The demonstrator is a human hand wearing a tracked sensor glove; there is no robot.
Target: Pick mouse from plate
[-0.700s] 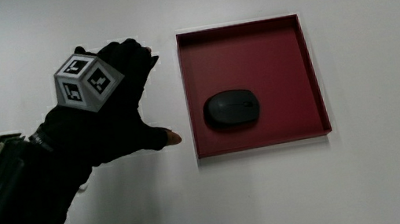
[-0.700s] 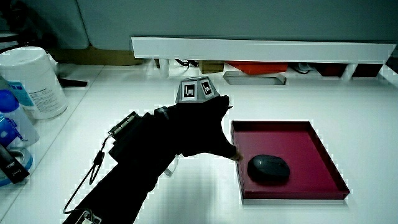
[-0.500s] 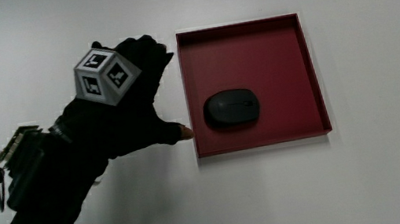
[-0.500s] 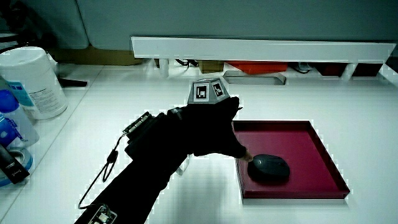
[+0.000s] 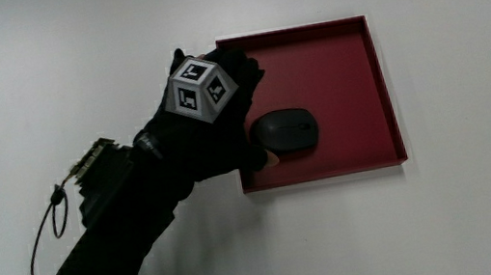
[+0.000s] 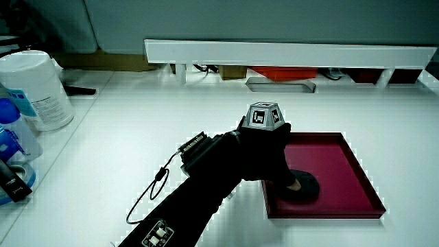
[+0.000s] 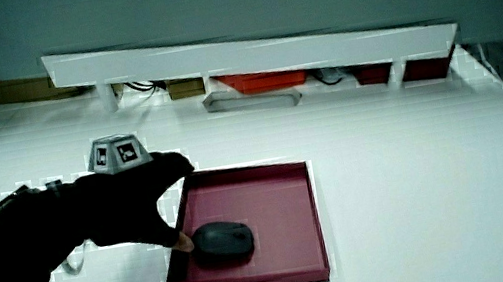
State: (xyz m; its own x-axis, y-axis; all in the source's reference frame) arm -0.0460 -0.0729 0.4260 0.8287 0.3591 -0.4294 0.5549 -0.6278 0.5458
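Note:
A dark grey mouse (image 5: 291,133) lies in a dark red square plate (image 5: 338,70) with a low rim. The mouse (image 6: 306,186) (image 7: 226,243) and the plate (image 6: 346,168) (image 7: 283,199) show in both side views. The gloved hand (image 5: 215,127) reaches over the plate's rim beside the mouse, and its forearm lies on the table. The thumb tip rests at the mouse's edge nearer to the person. The other fingers stretch flat above the plate, farther from the person than the mouse, and do not wrap it. In a side view the hand (image 6: 266,154) hides part of the mouse; it also shows in a side view as the hand (image 7: 131,209).
A white canister (image 6: 36,82) and a blue bottle (image 6: 9,140) stand at the table's edge, away from the plate. The low white partition (image 6: 288,51) (image 7: 248,52) runs along the table, with an orange object (image 7: 268,82) under it. A cable (image 5: 46,236) trails from the forearm.
The hand has moved from the bare table beside the plate to over the plate's rim. Its thumb now meets the mouse. Mouse and plate have not moved.

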